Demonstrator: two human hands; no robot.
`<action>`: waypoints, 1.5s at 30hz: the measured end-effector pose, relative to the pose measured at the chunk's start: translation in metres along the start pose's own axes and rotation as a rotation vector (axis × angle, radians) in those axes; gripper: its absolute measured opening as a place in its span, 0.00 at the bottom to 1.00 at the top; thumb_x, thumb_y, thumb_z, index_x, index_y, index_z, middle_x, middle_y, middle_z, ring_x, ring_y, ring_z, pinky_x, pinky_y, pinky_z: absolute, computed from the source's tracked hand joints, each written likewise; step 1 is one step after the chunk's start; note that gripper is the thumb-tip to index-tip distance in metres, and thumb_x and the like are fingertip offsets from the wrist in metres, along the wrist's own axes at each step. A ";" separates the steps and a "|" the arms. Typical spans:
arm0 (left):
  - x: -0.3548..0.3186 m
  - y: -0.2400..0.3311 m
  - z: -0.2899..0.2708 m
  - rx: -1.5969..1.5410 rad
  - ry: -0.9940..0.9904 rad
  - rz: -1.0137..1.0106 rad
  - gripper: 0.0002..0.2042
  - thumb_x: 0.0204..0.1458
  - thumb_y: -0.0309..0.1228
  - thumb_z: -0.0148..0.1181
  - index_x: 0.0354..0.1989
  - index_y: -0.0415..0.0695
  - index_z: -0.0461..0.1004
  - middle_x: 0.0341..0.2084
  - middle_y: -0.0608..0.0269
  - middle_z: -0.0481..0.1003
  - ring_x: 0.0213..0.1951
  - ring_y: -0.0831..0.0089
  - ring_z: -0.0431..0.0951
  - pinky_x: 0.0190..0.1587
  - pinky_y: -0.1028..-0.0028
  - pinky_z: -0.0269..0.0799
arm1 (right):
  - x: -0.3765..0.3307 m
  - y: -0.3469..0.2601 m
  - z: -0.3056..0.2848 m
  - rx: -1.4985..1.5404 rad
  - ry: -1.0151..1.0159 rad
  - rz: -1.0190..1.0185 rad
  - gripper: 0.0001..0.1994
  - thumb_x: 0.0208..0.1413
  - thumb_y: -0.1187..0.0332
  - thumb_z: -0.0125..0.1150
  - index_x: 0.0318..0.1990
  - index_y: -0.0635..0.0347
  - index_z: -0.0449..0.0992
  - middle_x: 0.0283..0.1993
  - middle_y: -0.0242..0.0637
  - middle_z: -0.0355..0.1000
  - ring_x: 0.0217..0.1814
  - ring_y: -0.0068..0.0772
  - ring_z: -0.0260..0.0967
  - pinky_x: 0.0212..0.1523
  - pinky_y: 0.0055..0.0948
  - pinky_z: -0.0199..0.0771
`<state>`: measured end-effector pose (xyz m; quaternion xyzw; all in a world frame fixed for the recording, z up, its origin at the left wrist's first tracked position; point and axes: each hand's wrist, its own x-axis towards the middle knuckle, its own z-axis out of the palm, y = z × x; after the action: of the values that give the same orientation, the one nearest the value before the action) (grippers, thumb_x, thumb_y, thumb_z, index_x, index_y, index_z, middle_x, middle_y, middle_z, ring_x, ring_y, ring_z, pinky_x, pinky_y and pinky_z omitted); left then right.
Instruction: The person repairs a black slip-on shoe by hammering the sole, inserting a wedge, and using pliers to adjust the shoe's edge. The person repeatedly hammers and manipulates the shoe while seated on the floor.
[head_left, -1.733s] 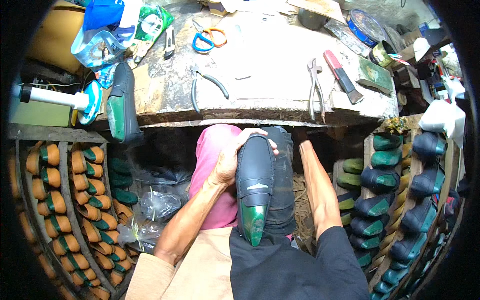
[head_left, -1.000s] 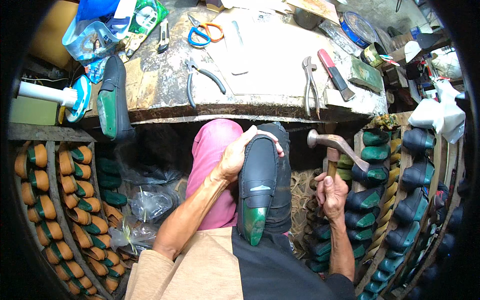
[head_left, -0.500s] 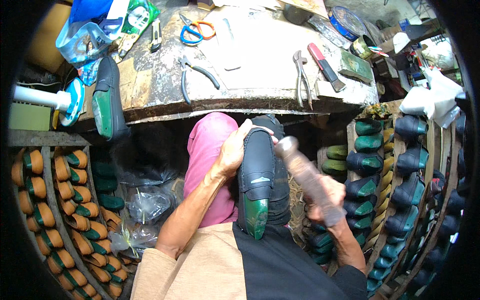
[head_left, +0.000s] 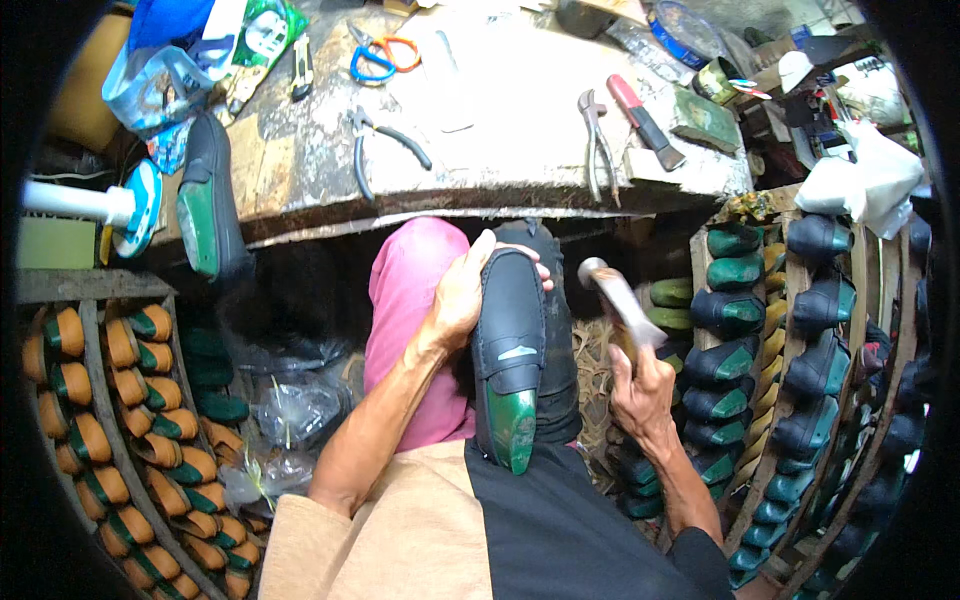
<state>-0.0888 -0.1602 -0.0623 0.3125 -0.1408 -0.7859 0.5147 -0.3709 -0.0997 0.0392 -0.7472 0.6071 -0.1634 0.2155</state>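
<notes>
- Far left of the left hand, tan shoes [head_left: 96, 432] with green inside line a rack [head_left: 95, 284]; their uppers look already formed.
- Beyond the left hand and to its left, a second shoe [head_left: 207, 165], dark with a green heel end, overhangs the front edge of the surface [head_left: 310, 150].
- Between the hands, over the legs [head_left: 415, 290], lies the held shoe [head_left: 511, 310], toe pointing away from the body. Its black upper, with a strap across, seems already shaped over the green last [head_left: 514, 425], which shows bare at the heel end. The last is in place; the underside is hidden, so how much work is left on this shoe cannot be told.
- Right of the right hand, dark shoes [head_left: 725, 360] stand in rows, also with green showing, and look much alike in stage.
- The left hand [head_left: 459, 296] is curled around the toe end, gripping it: thumb on the near side, some fingertips showing on the far side.
- The right hand [head_left: 645, 395] is closed around the handle of a hammer [head_left: 622, 303]. The hammer's head, slightly blurred, is up beyond that hand, apart from the held shoe.
</notes>
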 end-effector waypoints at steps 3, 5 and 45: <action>0.001 -0.002 -0.001 -0.011 -0.007 -0.017 0.36 0.84 0.55 0.33 0.61 0.30 0.79 0.51 0.41 0.86 0.55 0.51 0.88 0.66 0.56 0.83 | -0.009 0.001 0.005 0.163 0.081 -0.382 0.10 0.71 0.68 0.68 0.46 0.70 0.80 0.37 0.54 0.81 0.31 0.55 0.84 0.31 0.42 0.83; 0.003 -0.005 -0.004 0.003 0.003 -0.010 0.36 0.84 0.54 0.33 0.62 0.31 0.79 0.53 0.42 0.86 0.55 0.52 0.88 0.66 0.56 0.83 | -0.011 0.009 0.015 0.040 -0.010 -0.234 0.13 0.71 0.64 0.69 0.46 0.69 0.78 0.28 0.54 0.79 0.27 0.61 0.82 0.29 0.50 0.81; -0.142 -0.062 0.015 0.313 0.365 0.202 0.57 0.61 0.28 0.79 0.90 0.38 0.40 0.77 0.50 0.65 0.75 0.62 0.69 0.77 0.64 0.67 | 0.035 0.036 0.048 0.147 -0.208 -0.122 0.15 0.78 0.60 0.63 0.45 0.66 0.77 0.26 0.59 0.71 0.28 0.67 0.76 0.29 0.55 0.69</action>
<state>-0.1043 -0.0076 -0.0355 0.5093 -0.1962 -0.6296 0.5529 -0.3692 -0.1338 -0.0209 -0.7778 0.5212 -0.1420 0.3212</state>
